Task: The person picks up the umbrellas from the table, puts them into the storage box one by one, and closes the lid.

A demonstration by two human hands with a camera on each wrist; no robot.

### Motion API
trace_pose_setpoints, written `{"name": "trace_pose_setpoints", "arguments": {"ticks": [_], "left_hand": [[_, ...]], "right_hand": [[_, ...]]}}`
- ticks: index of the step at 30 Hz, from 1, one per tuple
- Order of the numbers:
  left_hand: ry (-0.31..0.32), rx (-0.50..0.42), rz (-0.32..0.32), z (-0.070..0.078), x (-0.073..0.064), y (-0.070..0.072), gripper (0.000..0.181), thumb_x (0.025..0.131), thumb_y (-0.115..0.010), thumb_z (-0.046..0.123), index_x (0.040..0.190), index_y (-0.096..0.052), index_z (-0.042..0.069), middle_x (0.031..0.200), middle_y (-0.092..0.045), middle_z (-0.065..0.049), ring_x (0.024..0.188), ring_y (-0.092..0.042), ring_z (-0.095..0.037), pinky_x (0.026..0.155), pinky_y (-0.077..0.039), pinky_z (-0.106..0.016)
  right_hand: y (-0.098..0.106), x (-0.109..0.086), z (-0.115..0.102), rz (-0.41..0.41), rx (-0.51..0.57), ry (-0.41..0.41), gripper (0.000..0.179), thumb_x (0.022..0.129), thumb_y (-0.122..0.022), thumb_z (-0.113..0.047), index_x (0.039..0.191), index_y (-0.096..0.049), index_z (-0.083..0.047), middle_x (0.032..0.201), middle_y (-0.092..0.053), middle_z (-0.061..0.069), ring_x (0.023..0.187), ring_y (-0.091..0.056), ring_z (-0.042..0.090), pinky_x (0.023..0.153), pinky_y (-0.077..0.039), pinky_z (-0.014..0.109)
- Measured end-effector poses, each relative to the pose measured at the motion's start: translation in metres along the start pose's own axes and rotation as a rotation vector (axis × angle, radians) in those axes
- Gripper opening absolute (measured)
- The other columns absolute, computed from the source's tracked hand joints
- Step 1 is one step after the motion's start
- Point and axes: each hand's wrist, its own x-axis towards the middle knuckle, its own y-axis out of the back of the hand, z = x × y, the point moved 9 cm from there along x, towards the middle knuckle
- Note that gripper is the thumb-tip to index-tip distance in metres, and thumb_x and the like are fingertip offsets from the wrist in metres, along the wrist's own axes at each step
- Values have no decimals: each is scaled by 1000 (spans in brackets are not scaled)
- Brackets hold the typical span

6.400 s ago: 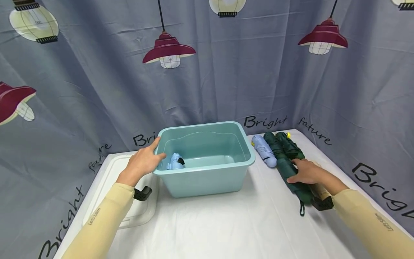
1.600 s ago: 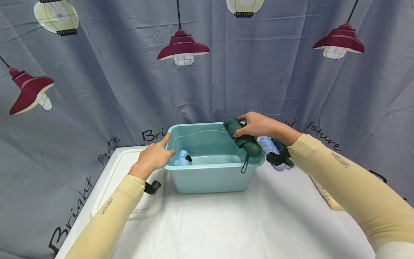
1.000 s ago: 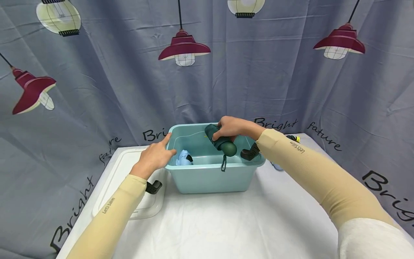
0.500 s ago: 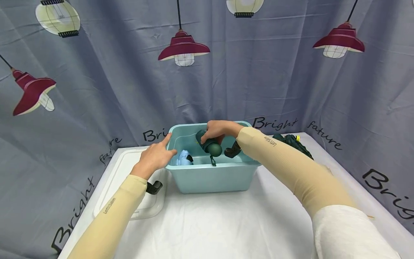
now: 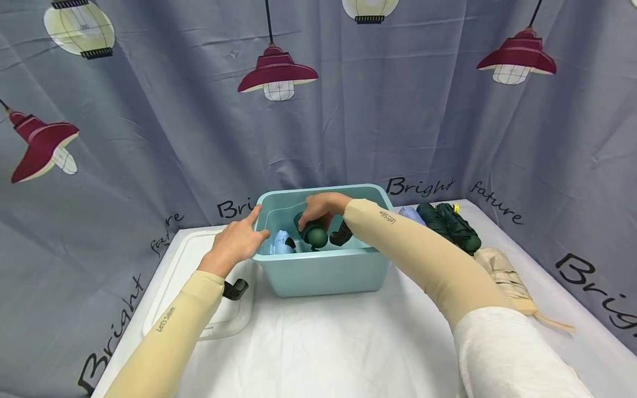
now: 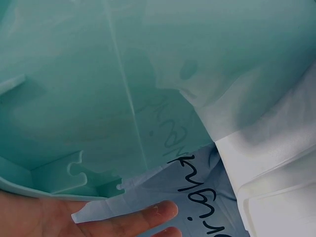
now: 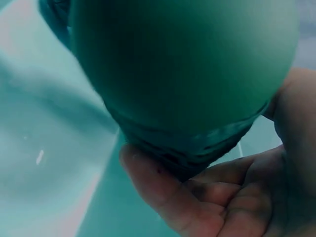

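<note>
In the head view, a light teal storage bin (image 5: 328, 276) stands on the white table. My right hand (image 5: 320, 207) is down inside it, gripping a folded dark green umbrella (image 5: 317, 237) with its rounded handle end toward me. The right wrist view shows that handle end (image 7: 182, 64) large, with a thumb (image 7: 158, 187) against the fabric below it. A light blue folded umbrella (image 5: 281, 243) sits in the bin's left part. My left hand (image 5: 234, 243) holds the left rim, thumb over the inner side; its fingers (image 6: 133, 222) extend outside the wall.
A translucent white lid (image 5: 231, 320) lies left of the bin, partly under the left arm. Right of the bin lie a blue umbrella (image 5: 412, 214), dark green umbrellas (image 5: 455, 226) and a beige one (image 5: 505, 276) with a strap. A printed grey curtain (image 5: 348, 127) hangs behind.
My right hand has picked up the dark green umbrella from the right side, carried it left over the rim and lowered it into the bin beside the blue one. The left hand stays at the rim.
</note>
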Motion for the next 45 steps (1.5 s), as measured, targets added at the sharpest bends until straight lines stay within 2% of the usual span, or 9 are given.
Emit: {"name": "trace_pose_setpoints", "arguments": {"ticks": [9,16,22,25,30,33,38,41,45], "left_hand": [[-7,4,8,1,-1,4,78,98,-47,49,164,-9,30,150,-48,-24,118,-61,-39,75,-48,-48],[-7,-1,15,3,-2,4,78,98,-47,49,164,-10,31,147,-52,-22,107,-64,-35,72,-47,-45],[-16,15,19,5,-4,3,77,98,-46,48,164,-11,29,145,-54,-24,109,-64,-35,74,-48,-47],[-14,20,29,4,-4,3,77,98,-46,48,164,-12,28,144,-54,-24,110,-64,-36,74,-48,-48],[-11,27,30,3,-4,4,78,97,-46,49,164,-12,29,142,-56,-23,103,-64,-32,70,-47,-45],[-4,29,18,3,-3,2,78,98,-47,48,164,-11,29,141,-57,-23,96,-64,-30,67,-46,-43],[0,35,18,1,-2,-1,77,98,-47,49,164,-12,29,140,-58,-23,97,-65,-30,68,-47,-43],[-2,40,25,2,-1,0,77,98,-47,49,164,-12,29,141,-57,-23,102,-65,-32,69,-48,-44],[0,45,30,1,-2,2,77,98,-47,49,164,-12,29,141,-57,-22,105,-65,-33,71,-48,-45]], "right_hand": [[-13,16,2,-67,-55,-66,34,90,-71,-27,110,-65,-1,114,-63,12,80,-70,19,73,-59,32],[-30,25,4,-135,-59,-105,54,93,-70,-26,136,-53,1,122,-58,13,91,-70,24,80,-58,33],[-40,31,5,-200,-139,-119,37,94,-70,-28,119,-65,-2,113,-66,9,90,-65,20,78,-55,31],[-45,33,4,-245,-102,-122,36,95,-69,-25,121,-63,-1,116,-67,13,95,-68,26,73,-53,30],[-51,33,-1,-307,3,-117,45,98,-65,-16,136,-51,2,141,-54,18,116,-64,43,63,-49,29],[-53,34,-2,-319,6,-115,50,99,-64,-17,142,-47,1,147,-49,17,114,-66,43,63,-48,30],[-57,36,-1,-363,-48,-114,58,100,-63,-24,150,-42,-4,150,-48,16,106,-71,35,89,-49,38],[-57,34,0,-390,-97,-94,66,101,-61,-30,157,-33,-8,161,-36,12,110,-70,32,112,-38,48],[-54,32,-1,-396,-130,-74,71,101,-59,-34,161,-27,-13,165,-28,8,116,-67,31,118,-29,54]]}}
